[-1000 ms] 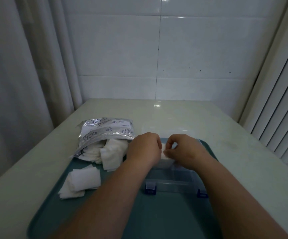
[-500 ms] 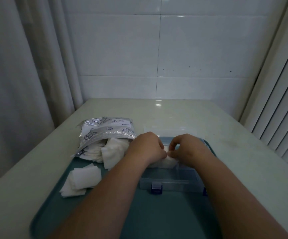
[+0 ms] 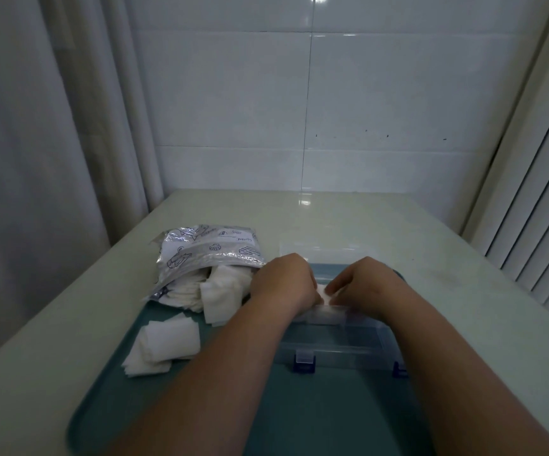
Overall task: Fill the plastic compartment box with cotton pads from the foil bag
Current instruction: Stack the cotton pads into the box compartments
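Observation:
A clear plastic compartment box (image 3: 348,348) with blue latches sits open on a teal tray (image 3: 167,416), its lid lying flat behind it. Both hands meet over the box's far compartments. My left hand (image 3: 284,284) and my right hand (image 3: 362,286) have curled fingers on a white cotton pad (image 3: 324,291), holding it down into a far compartment. The foil bag (image 3: 207,255) lies at the tray's far left corner, its mouth open toward me, with white pads (image 3: 220,297) spilling out. The fingertips of the left hand are hidden.
A loose pile of cotton pads (image 3: 164,343) lies on the tray's left side. The tray rests on a pale table (image 3: 464,307). A curtain hangs at the left, a tiled wall stands behind, and vertical blinds (image 3: 536,209) run along the right.
Both hands have come down with the pad from above the box into its far compartment. The view has shifted slightly.

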A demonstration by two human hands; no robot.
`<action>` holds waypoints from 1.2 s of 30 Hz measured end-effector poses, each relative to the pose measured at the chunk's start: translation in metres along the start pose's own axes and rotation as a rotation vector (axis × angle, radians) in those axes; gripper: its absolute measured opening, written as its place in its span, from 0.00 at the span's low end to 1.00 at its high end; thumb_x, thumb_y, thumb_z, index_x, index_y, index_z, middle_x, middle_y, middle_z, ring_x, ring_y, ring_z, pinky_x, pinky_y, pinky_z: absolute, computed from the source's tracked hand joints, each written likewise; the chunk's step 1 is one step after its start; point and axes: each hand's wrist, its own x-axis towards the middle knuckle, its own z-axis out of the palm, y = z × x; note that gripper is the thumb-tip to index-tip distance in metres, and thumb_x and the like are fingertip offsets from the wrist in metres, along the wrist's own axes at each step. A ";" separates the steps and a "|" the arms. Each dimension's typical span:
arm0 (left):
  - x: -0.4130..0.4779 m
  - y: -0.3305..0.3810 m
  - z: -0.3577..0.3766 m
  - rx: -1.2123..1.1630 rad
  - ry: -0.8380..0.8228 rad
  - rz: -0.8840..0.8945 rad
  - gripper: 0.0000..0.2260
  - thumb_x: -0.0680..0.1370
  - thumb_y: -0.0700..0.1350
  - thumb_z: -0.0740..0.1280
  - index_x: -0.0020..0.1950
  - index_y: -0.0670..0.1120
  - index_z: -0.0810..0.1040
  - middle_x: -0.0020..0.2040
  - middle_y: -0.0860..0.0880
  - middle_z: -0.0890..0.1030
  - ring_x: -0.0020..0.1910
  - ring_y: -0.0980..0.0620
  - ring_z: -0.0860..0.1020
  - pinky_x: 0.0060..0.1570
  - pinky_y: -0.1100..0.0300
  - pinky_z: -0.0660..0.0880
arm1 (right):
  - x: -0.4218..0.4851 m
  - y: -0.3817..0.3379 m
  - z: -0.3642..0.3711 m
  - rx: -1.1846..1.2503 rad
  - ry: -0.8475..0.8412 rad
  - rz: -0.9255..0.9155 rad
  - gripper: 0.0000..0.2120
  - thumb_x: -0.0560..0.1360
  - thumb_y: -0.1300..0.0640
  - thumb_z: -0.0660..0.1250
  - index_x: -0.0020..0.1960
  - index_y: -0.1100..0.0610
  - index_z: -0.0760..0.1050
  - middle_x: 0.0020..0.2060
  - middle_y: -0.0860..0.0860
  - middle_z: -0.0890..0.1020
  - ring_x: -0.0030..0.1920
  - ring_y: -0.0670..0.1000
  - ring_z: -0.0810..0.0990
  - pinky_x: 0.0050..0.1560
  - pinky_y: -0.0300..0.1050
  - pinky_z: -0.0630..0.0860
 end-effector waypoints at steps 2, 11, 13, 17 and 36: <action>0.000 -0.002 0.002 -0.003 0.005 0.001 0.15 0.70 0.54 0.75 0.54 0.51 0.84 0.52 0.51 0.83 0.51 0.49 0.80 0.49 0.58 0.76 | 0.000 0.000 0.001 0.007 0.005 0.001 0.13 0.74 0.55 0.72 0.58 0.48 0.81 0.58 0.49 0.81 0.52 0.49 0.77 0.59 0.42 0.74; 0.000 -0.002 0.005 0.015 0.043 0.012 0.15 0.70 0.54 0.74 0.54 0.50 0.84 0.51 0.51 0.83 0.50 0.49 0.80 0.48 0.59 0.76 | 0.002 0.004 0.003 -0.024 0.032 -0.032 0.12 0.74 0.55 0.71 0.57 0.49 0.82 0.54 0.49 0.83 0.47 0.47 0.77 0.48 0.38 0.72; 0.000 -0.001 0.005 0.012 0.042 0.007 0.14 0.70 0.53 0.74 0.53 0.51 0.84 0.50 0.51 0.83 0.49 0.49 0.80 0.48 0.58 0.76 | 0.003 0.005 0.003 -0.027 0.030 -0.022 0.11 0.74 0.55 0.70 0.57 0.50 0.82 0.53 0.49 0.83 0.47 0.47 0.78 0.48 0.39 0.73; 0.000 0.000 0.005 0.010 0.040 0.004 0.13 0.70 0.52 0.74 0.53 0.51 0.84 0.50 0.51 0.83 0.49 0.49 0.80 0.49 0.58 0.77 | 0.009 0.003 0.003 -0.065 0.027 0.021 0.13 0.73 0.51 0.71 0.56 0.52 0.83 0.52 0.50 0.83 0.50 0.49 0.80 0.54 0.42 0.77; -0.028 -0.012 -0.020 -0.260 0.079 0.145 0.12 0.79 0.43 0.64 0.60 0.53 0.82 0.60 0.52 0.80 0.58 0.52 0.77 0.59 0.59 0.73 | 0.006 0.009 0.005 0.082 0.236 -0.095 0.08 0.73 0.54 0.71 0.52 0.50 0.83 0.49 0.48 0.84 0.47 0.47 0.80 0.53 0.44 0.78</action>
